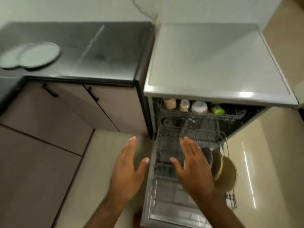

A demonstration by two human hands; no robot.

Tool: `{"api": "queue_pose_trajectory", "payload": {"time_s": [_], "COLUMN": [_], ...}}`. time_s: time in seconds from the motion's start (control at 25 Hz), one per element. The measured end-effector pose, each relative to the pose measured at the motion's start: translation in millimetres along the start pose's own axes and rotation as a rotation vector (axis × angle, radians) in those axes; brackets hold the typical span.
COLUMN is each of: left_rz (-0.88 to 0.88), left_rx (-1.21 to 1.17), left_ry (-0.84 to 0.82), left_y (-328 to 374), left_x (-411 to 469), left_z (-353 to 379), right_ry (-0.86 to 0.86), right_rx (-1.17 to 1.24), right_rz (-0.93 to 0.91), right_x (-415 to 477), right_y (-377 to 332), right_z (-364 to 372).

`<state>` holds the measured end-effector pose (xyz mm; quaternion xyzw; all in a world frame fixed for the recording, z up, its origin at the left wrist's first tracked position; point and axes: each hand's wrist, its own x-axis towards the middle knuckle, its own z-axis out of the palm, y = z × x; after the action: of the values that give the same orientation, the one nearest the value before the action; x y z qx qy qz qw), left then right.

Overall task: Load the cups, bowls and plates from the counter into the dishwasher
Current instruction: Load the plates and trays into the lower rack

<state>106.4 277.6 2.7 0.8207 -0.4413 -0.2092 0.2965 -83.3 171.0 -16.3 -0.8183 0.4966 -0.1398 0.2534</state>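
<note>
Kitchen corner, pale glossy floor [263,162], and a dark steel counter [98,51] running across the top left. Out at ten o'clock on that counter lie two pale plates [39,54], overlapping, blurred but plainly flat on the surface.

Over at one o'clock is the dishwasher [213,63] with its light top, its door [164,216] dropped open toward us. The upper rack [197,115] peeks out under the top edge. It holds two patterned cups [170,103] side by side, a white bowl [199,107] just to their right, then a green item [218,110] I can't make out.

The lower rack [164,178] is pulled right out at five o'clock. On its right side a dark plate [208,155] and tan plates [228,175] stand on edge, close together.

Now the hands. The left hand [126,167] is at six o'clock, over the floor just left of the rack, fingers straight, thumb out, holding nothing. The right hand [192,163] is beside it over the lower rack, back of the hand up, fingers straight, nothing in it, with the dark plate just off its right edge. Whether it touches the rack, I can't tell.
</note>
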Motion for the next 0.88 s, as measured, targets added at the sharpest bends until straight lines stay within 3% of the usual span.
{"api": "queue_pose_trajectory", "payload": {"time_s": [0.16,0.32,0.6,0.88], "left_rz": [0.082,0.12,0.135,0.146], "left_rx": [0.123,0.084,0.018,0.028], "left_ry": [0.143,0.268,0.396,0.448], "left_y": [14.2,7.6,-61.9,-139.7], "left_x": [-18.1,-35.4,-41.4,-13.9], "left_z": [-98.3,-189.9,-345.5,-448.2], "right_ry": [-0.029,-0.025,0.008,0.015], "right_rx": [0.019,0.038,0.014,-0.008], "right_rz": [-0.174,-0.283,-0.368,-0.373], "right_x": [-14.0,-32.0,-38.1,-11.5], "right_y": [-97.6,-185.6,-349.8,-468.9], "right_z": [-45.2,-59.2,-24.8,12.9]}}
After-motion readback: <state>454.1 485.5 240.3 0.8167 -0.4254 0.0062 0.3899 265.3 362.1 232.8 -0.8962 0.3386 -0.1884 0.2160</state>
